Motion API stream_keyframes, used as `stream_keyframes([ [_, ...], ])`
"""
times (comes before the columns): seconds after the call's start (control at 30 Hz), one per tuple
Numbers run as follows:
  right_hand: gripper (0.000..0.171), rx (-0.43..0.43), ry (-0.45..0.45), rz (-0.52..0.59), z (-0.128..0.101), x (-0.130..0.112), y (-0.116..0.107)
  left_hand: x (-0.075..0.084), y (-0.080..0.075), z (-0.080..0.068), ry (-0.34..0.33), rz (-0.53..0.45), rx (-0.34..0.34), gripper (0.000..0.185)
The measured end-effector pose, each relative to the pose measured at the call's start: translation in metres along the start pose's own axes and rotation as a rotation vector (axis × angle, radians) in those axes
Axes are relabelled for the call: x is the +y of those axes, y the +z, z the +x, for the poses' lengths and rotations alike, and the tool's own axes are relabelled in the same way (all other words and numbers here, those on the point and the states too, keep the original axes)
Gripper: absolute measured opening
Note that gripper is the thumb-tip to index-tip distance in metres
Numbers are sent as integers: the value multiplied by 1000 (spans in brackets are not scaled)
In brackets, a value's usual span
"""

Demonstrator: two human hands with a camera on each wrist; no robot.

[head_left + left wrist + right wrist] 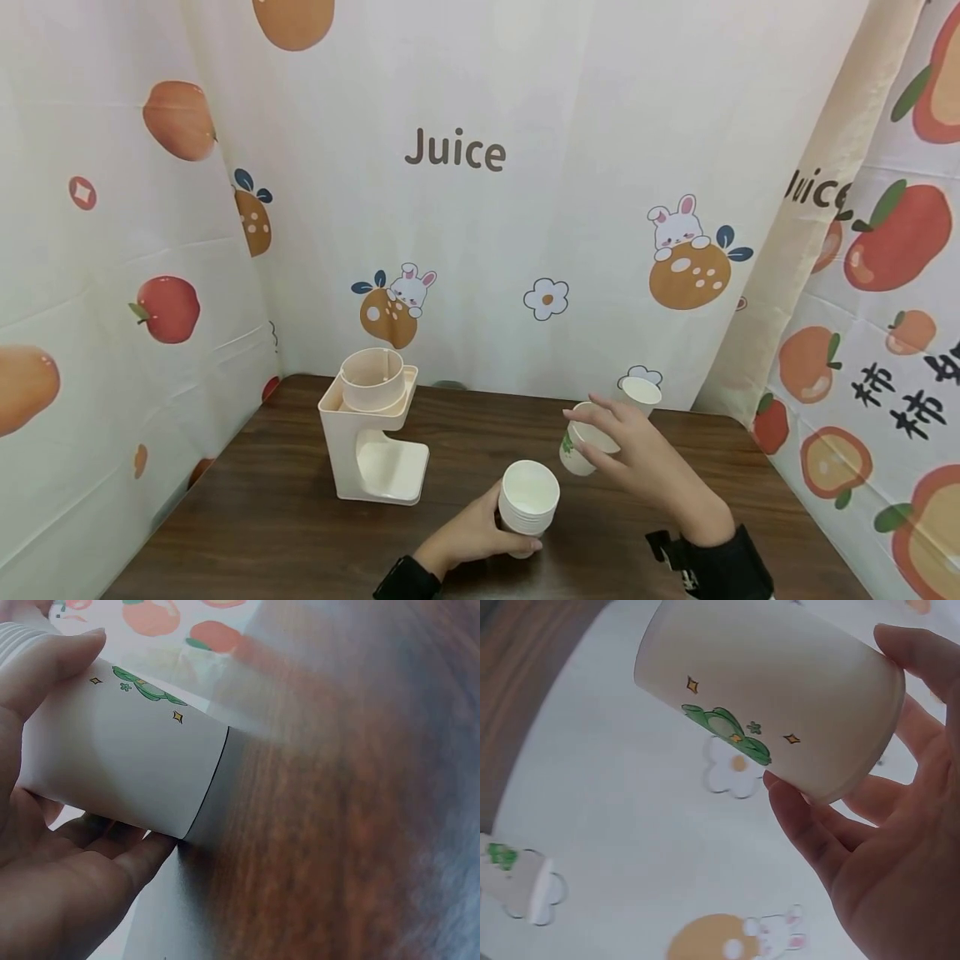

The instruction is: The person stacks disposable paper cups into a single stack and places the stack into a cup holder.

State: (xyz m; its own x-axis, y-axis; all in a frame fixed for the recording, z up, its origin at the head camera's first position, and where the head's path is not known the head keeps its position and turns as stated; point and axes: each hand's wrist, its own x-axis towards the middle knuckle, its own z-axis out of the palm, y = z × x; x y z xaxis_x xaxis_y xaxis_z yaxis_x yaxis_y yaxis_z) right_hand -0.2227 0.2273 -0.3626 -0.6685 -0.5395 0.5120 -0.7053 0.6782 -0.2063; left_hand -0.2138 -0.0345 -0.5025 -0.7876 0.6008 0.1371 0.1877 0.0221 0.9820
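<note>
A nested stack of white paper cups [529,504] stands near the front middle of the table, gripped by my left hand [472,530] from its left side. In the left wrist view, the bottom cup [127,750] of the stack shows a green print, with the thumb on one side and fingers on the other. My right hand [633,446] holds a single white paper cup [576,457] by its rim, thumb and fingers on opposite sides. This cup [772,697] also has a green print. Behind it, another paper cup [642,393] stands at the back right.
A cream-coloured stand [341,454] with a round open holder [372,379] on top and a flat base sits left of the stack. Fruit-printed curtains [480,225] enclose the dark wooden table [247,500] at the back and sides.
</note>
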Motion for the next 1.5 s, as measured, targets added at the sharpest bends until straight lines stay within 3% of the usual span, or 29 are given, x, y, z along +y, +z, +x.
stream_keyframes([
  [0.5,47,48,-129,21,3,-42,-14,0,-1,0,31,-29,-29,78],
  [0.87,44,43,-172,76,2,-60,6,2,-2,-2,11,-7,-25,76],
  [1.13,42,21,-197,92,1,-58,26,2,-2,-2,-1,3,-18,78],
  [1.5,43,-33,-159,132,-5,-52,50,2,-2,-3,2,-1,-25,80],
])
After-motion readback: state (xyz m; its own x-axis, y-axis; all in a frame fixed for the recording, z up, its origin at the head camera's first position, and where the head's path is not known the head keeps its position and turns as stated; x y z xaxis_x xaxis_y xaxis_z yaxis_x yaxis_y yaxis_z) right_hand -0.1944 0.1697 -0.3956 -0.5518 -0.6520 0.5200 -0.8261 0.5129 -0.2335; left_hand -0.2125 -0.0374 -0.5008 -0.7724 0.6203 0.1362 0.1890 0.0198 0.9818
